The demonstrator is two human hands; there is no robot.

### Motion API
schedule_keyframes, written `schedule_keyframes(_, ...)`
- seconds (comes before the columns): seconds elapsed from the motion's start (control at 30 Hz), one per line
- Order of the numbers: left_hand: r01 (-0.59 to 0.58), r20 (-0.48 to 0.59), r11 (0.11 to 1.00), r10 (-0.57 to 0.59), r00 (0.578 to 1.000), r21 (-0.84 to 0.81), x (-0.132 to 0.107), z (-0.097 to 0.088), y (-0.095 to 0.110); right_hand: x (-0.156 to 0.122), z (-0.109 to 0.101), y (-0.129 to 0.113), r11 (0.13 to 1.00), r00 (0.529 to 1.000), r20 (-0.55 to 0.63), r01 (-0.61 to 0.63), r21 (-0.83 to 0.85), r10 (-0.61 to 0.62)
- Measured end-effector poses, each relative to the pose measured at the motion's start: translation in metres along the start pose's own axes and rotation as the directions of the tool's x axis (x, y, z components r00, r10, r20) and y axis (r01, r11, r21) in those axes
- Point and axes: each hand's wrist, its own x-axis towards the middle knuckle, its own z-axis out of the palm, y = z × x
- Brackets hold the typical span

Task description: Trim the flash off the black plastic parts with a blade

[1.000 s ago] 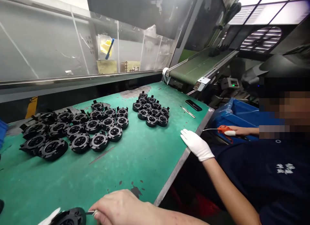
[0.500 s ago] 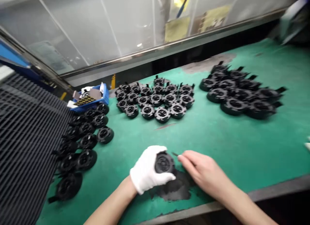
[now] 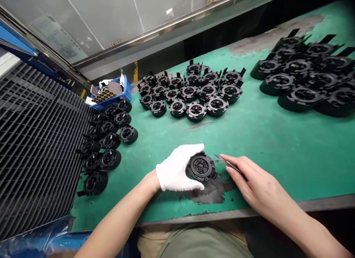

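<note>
My left hand (image 3: 177,171), in a white glove, is wrapped around a round black plastic part (image 3: 202,167). The thumb lies along its near side and the fingers along its far side. The part's ribbed, circular face is turned up toward me, just above a dark worn patch on the bench. To its right, my bare right hand (image 3: 255,182) pinches a pair of thin metal tweezers (image 3: 227,164). Their tips point left toward the part's edge, with a small gap between. Most of the tweezers' rear end is hidden by the hand.
Similar black parts stand in groups at the left (image 3: 107,158), the middle back (image 3: 196,109) and the right (image 3: 301,97) of the green bench (image 3: 163,134). A blue bin (image 3: 127,89) with patterned sheets stands behind the left group. Black slatted racks (image 3: 41,139) line the left side.
My view has tilted down and shifted, so my lap now shows. Both hands keep their hold, and the black part's face is turned more toward me.
</note>
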Motion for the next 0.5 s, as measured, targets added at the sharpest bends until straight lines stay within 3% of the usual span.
schedule_keyframes(0.07,-0.075,0.005,0.997,0.075,0.997,0.026,0.015,0.0,-0.001,0.004,-0.002,-0.006,1.0,1.0,0.005,0.001,-0.003,-0.001)
schedule_keyframes(0.13,-0.077,-0.062,0.996,0.079,0.995,0.039,0.019,0.005,-0.004,0.005,-0.006,-0.012,1.0,1.0,0.0,0.01,-0.008,-0.01)
schedule_keyframes(0.2,-0.006,-0.199,0.998,0.019,0.98,0.063,0.012,0.015,-0.008,0.003,-0.01,-0.017,1.0,1.0,-0.002,0.007,-0.011,-0.007)
schedule_keyframes(0.3,0.146,-0.38,0.986,-0.103,0.919,0.086,-0.01,0.029,-0.01,-0.004,-0.011,-0.019,1.0,0.999,0.034,-0.009,0.012,0.008)
schedule_keyframes(0.37,0.197,-0.383,0.977,-0.154,0.911,0.076,-0.022,0.032,-0.007,-0.007,-0.009,-0.017,0.999,0.996,0.088,-0.016,0.037,0.013)
schedule_keyframes(0.5,0.154,-0.259,0.988,-0.142,0.955,0.025,-0.026,0.016,-0.001,-0.004,-0.004,-0.013,0.998,0.976,0.216,0.028,0.05,-0.039)
